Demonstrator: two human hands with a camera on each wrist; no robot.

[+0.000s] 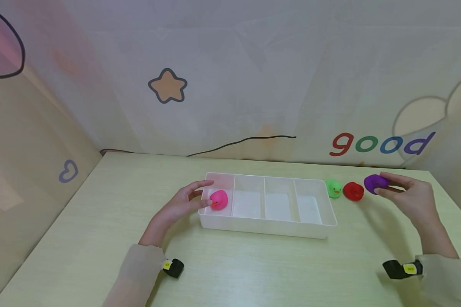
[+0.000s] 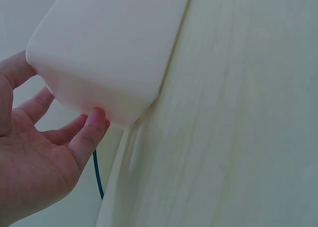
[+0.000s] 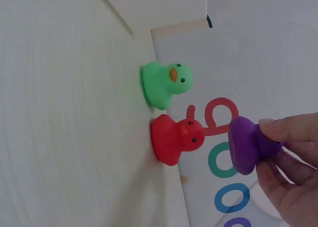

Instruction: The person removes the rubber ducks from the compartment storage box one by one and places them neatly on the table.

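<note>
A white tray [image 1: 261, 226] with four compartments stands on the table, a pink duck [image 1: 220, 199] in its leftmost one. My left hand [image 1: 182, 204] grips the tray's left end; in the left wrist view, fingers and thumb of the left hand [image 2: 49, 137] touch the wall of the tray [image 2: 109, 48]. My right hand [image 1: 415, 198] pinches a purple duck [image 1: 374, 183] above the table, right of a red duck [image 1: 353, 192]. In the right wrist view the purple duck [image 3: 246, 145] is between thumb and fingers of the right hand [image 3: 293, 162], clear of the red duck [image 3: 176, 139].
A green duck [image 1: 334, 188] sits between the tray's right end and the red duck, close to both. Behind the table [image 1: 253, 268] hangs a printed backdrop [image 1: 234, 85] with a star and the word "good".
</note>
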